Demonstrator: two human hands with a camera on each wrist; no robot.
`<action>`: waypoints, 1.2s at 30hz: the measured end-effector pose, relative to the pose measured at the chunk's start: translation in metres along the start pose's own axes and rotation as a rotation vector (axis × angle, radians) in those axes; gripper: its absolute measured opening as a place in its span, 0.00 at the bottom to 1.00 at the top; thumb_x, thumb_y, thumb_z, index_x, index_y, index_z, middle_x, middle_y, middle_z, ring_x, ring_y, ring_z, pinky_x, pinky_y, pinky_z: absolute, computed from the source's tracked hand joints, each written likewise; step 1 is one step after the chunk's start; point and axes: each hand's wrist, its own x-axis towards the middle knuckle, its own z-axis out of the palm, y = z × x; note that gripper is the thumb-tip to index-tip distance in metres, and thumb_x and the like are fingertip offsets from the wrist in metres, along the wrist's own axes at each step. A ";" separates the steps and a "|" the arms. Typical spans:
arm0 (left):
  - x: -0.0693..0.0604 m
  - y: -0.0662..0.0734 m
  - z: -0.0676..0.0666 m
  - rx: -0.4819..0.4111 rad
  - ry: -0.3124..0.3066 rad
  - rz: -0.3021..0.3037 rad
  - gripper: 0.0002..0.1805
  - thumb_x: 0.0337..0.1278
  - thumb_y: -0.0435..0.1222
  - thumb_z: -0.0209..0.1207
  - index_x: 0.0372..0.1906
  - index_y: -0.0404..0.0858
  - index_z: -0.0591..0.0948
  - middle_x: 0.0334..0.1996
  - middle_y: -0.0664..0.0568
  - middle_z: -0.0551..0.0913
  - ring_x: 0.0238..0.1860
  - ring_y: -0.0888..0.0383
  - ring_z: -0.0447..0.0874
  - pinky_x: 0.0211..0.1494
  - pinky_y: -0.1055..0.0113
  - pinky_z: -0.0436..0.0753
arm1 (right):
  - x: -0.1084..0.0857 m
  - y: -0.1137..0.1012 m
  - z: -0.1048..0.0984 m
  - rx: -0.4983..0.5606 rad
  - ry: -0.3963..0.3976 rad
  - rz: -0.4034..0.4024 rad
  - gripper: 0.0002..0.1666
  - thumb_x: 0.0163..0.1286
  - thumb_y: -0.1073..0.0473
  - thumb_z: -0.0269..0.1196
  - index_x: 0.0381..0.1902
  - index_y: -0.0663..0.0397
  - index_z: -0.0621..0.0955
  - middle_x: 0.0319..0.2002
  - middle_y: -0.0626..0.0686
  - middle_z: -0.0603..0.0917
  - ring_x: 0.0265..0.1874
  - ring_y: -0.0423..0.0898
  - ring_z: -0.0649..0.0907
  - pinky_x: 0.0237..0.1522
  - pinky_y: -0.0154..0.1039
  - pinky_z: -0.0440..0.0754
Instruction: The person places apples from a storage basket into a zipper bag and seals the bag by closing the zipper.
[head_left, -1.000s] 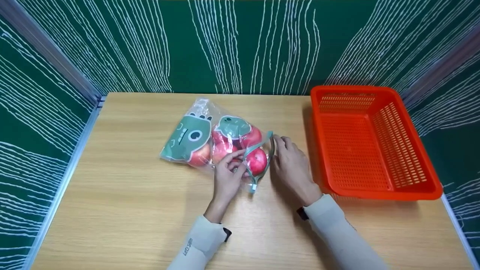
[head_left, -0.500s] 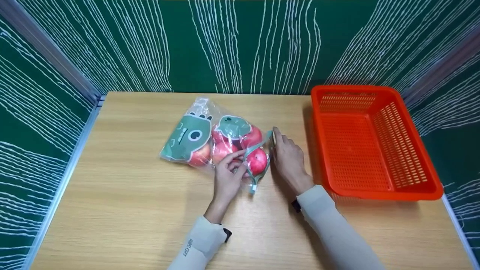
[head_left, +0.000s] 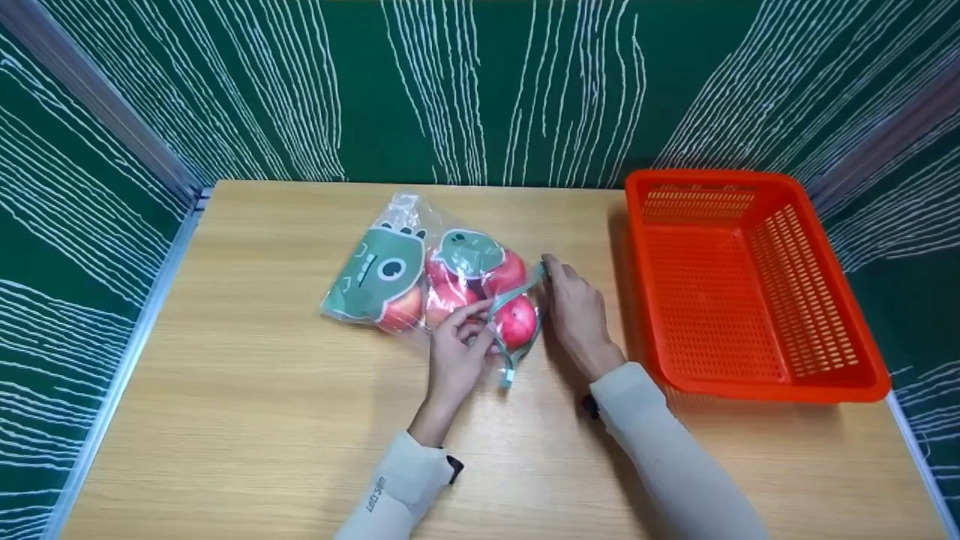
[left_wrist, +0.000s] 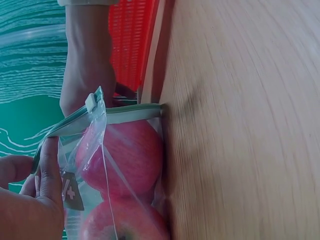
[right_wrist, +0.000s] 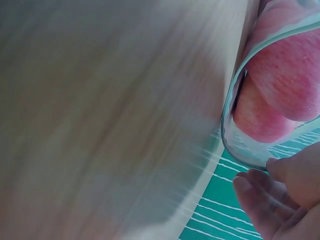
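A clear zip bag [head_left: 409, 214] with a green cartoon print lies on the table, several red apples [head_left: 516, 321] inside it. Its mouth, edged by a green zip strip [left_wrist: 132, 114], gapes toward the right. My left hand [head_left: 457, 352] pinches the upper lip of this mouth between thumb and fingers. At the far corner of the mouth, my right hand [head_left: 577, 311] holds the rim, thumb against the edge in the right wrist view. A white slider [head_left: 508, 375] sits at the strip's near end. Part of the right fingers is hidden in the head view.
A red plastic basket [head_left: 765, 390] with perforated walls stands to the right, close by the right hand. Wooden table [head_left: 262, 420] extends around the bag. Green panels [head_left: 495, 90] with white lines rise behind the table and at its sides.
The right hand has shifted slightly away from me and left, along the bag's mouth toward its far corner. The left hand keeps its hold, and the bag stays put.
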 end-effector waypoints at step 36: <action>0.003 0.004 -0.005 -0.002 0.022 0.054 0.19 0.65 0.20 0.60 0.60 0.27 0.83 0.48 0.40 0.83 0.35 0.57 0.85 0.38 0.64 0.91 | 0.007 0.003 -0.013 -0.056 0.068 -0.067 0.12 0.78 0.66 0.62 0.55 0.61 0.85 0.26 0.60 0.86 0.25 0.59 0.87 0.33 0.51 0.92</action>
